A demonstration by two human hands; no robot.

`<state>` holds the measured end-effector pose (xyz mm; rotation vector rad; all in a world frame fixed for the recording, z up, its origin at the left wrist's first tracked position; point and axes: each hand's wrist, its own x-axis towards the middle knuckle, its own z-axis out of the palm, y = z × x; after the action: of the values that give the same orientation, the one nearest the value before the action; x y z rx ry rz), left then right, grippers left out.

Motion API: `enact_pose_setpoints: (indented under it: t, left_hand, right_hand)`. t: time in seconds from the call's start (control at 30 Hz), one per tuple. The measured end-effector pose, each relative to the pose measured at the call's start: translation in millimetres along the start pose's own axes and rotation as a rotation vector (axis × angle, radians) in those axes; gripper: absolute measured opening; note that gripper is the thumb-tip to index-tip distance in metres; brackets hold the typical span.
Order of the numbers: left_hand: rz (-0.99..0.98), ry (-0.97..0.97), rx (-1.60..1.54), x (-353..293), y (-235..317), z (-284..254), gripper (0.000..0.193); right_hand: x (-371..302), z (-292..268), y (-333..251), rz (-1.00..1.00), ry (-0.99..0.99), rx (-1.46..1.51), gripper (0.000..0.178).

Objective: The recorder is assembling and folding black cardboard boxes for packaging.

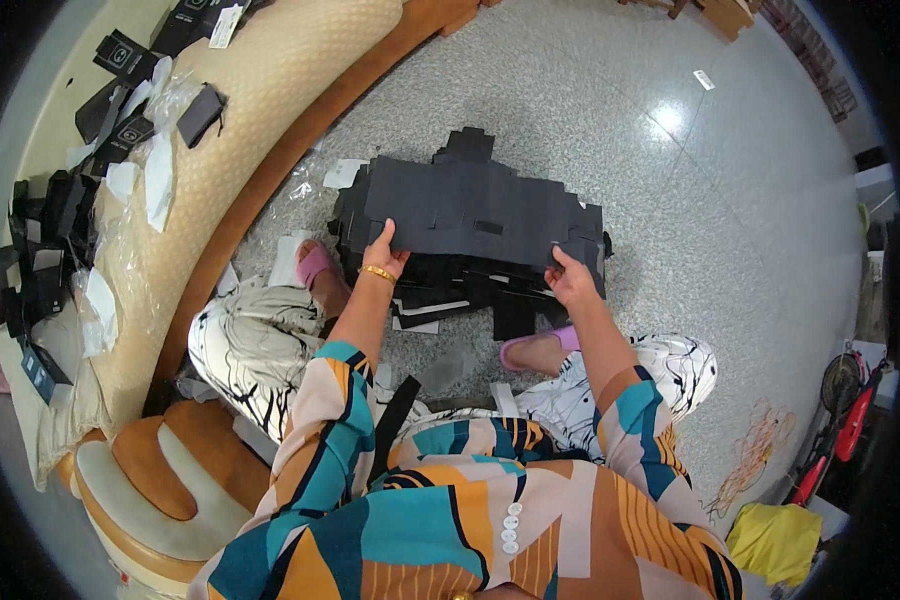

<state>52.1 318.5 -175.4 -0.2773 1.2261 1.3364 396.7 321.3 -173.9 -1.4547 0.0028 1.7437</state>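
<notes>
1. Just ahead of the seated person, a pile of black flattened cartons lies on the speckled grey floor, between and beyond the two feet.
2. A broad black cardboard sheet covers much of the pile; I cannot tell whether its near edge is lifted clear of the layers below.
3. The left hand pinches that near edge toward the sheet's left end, thumb laid on top; the fingers beneath are mostly hidden from me. A gold bracelet circles the wrist.
4. The right hand pinches the same edge toward the right end, thumb up on the surface, its other fingers curled and partly out of sight.
5. The person wears pink sandals, one on each side of the pile's near part.
6. Off to the left, small black boxes and crumpled clear plastic litter a cream quilted couch with a wooden edge.
7. Nearer, a brown-and-cream stool stands beside the couch.
8. At the lower right, a yellow cloth lies near tangled cord.
</notes>
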Motion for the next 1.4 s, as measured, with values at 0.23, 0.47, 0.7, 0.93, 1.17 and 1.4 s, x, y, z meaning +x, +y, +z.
enact_pose_setpoints:
  t: [0.23, 0.47, 0.7, 0.93, 1.17, 1.4]
  left_hand:
    - [0.040, 0.076, -0.034, 28, -9, -21, 0.043]
    - [0.136, 0.316, 0.211, 9, 0, -20, 0.042]
    - [1.314, 0.504, 1.135, -21, -6, 3, 0.047]
    - [1.148, -0.197, 1.853, -52, -57, 77, 0.083]
    - [0.540, -0.341, 2.280, -25, -66, 102, 0.090]
    - [0.385, -0.348, 2.346, -6, -71, 96, 0.091]
  right_hand:
    - [5, -11, 11, -0.052, 0.004, -0.089, 0.023]
    - [-4, -8, 15, -0.124, 0.100, -0.043, 0.027]
    - [-1, -19, 23, -0.363, 0.278, -0.241, 0.022]
    - [-11, -12, 28, -0.408, 0.271, -0.486, 0.011]
    - [0, -31, 32, -0.506, 0.314, -0.699, 0.015]
    - [-31, 7, 23, -0.951, 0.481, -1.191, 0.037]
